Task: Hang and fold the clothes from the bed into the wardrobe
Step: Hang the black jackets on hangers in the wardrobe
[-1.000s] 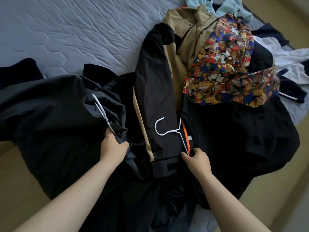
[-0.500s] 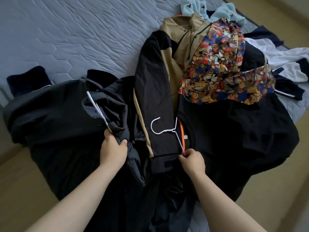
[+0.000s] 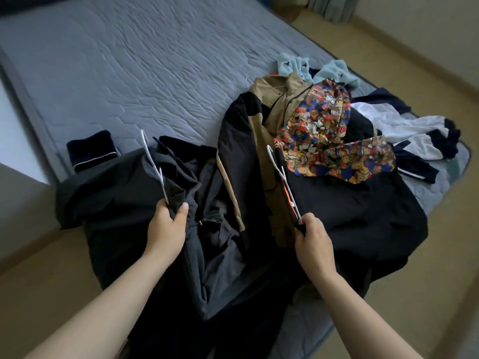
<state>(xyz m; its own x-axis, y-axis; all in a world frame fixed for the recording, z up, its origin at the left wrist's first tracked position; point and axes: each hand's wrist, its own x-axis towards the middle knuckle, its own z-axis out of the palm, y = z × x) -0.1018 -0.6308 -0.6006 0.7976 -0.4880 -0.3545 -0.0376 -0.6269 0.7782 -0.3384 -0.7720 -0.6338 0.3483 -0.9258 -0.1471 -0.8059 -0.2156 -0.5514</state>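
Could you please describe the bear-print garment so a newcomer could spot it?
On the grey quilted bed, look at the clothes pile near its right edge. The bear-print garment lies on top, the only multicoloured piece among black, tan and white ones.

Two bare arms show from the lower edge of the picture. The left forearm (image 3: 98, 301) and the right forearm (image 3: 363, 307) are uncovered from the wrists to where the frame cuts them off. The left hand (image 3: 166, 229) and the right hand (image 3: 313, 238) are bare as well, with slim fingers. The left thumb (image 3: 184, 211) seems to have a short, plain nail, though the picture is soft there.
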